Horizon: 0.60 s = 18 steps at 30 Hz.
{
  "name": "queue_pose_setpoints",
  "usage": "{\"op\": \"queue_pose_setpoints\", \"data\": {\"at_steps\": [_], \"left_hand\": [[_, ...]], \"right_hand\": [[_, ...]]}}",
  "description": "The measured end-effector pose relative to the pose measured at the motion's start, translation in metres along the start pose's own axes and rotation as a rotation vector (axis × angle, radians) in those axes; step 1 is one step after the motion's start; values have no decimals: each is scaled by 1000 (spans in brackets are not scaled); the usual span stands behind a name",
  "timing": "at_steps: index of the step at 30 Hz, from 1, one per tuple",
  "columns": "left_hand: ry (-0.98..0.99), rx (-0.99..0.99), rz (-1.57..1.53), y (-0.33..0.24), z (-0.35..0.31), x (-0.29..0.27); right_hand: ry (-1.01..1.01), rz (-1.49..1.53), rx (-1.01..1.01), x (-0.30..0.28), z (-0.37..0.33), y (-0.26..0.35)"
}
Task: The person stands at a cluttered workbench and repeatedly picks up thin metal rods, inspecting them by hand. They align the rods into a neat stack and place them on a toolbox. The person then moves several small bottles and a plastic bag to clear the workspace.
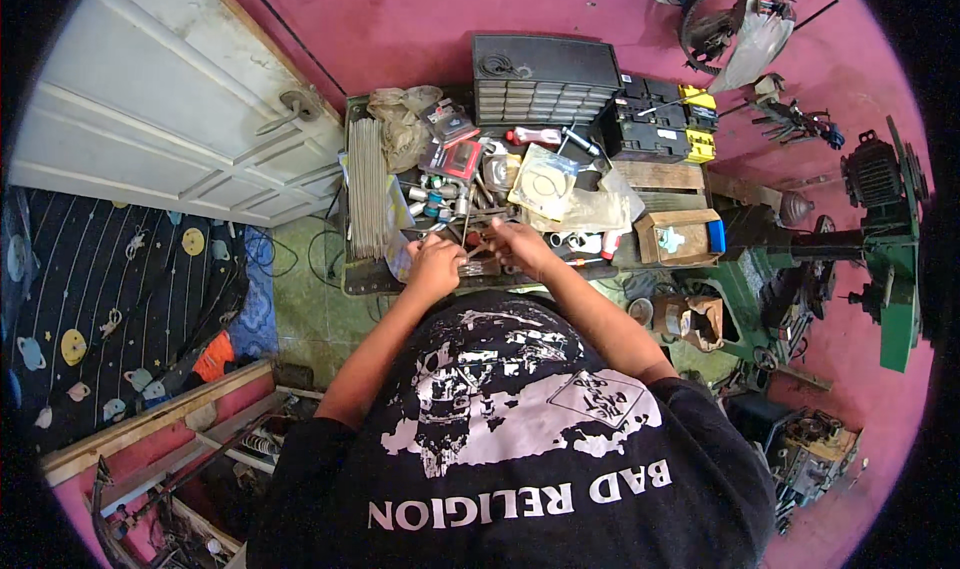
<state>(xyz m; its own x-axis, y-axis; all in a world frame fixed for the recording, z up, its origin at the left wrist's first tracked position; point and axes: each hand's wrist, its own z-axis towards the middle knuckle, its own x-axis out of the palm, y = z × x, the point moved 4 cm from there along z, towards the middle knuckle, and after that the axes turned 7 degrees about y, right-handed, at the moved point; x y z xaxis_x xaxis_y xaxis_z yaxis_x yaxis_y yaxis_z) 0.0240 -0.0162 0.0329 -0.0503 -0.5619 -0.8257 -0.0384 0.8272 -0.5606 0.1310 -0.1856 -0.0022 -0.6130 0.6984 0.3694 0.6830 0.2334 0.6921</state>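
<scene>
Both my hands are close together at the front edge of a cluttered workbench. My left hand (435, 267) is curled with the fingers bent; what they hold, if anything, is too small to make out. Just to its right, my right hand (522, 247) has its fingers closed over metal pieces among the loose hand tools (480, 237). Beyond the left hand lie several chrome sockets (447, 197), one with a blue band. A flat plastic packet with a ring-shaped part (546, 181) rests past the right hand.
A bundle of thin grey rods (367, 189) lines the bench's left side. At the back stand a black drawer cabinet (545, 84) and black-and-yellow cases (655, 119). A wooden box (677, 239) sits at the right, near a green drill press (880, 249). A white door (190, 109) is on the left.
</scene>
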Motion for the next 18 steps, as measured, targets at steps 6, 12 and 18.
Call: {"op": "queue_pose_setpoints", "data": {"at_steps": [6, 12, 18], "left_hand": [[49, 28, -27, -10, 4, 10], [181, -237, 124, 4, -2, 37], [190, -357, 159, 10, -6, 61]], "right_hand": [[-84, -607, -202, -14, -12, -3], [-419, -908, -158, -56, -18, -21], [-601, -858, -66, -88, -25, -46]]}}
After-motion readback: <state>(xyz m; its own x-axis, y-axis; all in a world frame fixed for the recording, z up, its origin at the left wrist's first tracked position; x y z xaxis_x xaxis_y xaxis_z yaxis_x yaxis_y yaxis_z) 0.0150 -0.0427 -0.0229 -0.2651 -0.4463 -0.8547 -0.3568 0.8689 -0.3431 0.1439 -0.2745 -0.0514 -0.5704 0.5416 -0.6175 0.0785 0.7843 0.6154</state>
